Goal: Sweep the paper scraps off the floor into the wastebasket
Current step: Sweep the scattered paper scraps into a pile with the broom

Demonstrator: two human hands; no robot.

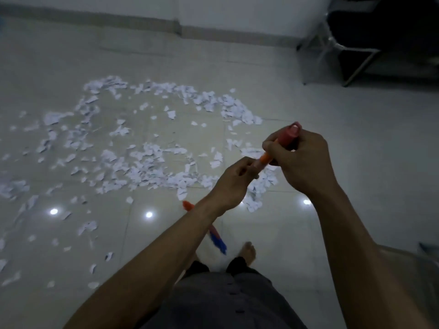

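White paper scraps [133,160] lie scattered in a wide ring over the pale tiled floor, thickest in front of me and to the left. Both my hands hold a broom handle [266,157] with a red cap at its top end. My right hand [301,157] grips it just under the cap. My left hand [234,184] grips it lower down. The broom's orange and blue head [215,236] shows below my left forearm, near my bare foot [248,252]. No wastebasket is in view.
A metal-framed chair or rack with dark contents [370,41] stands at the back right against the wall. The wall's skirting [95,19] runs along the far edge of the floor. Ceiling lights reflect off the tiles.
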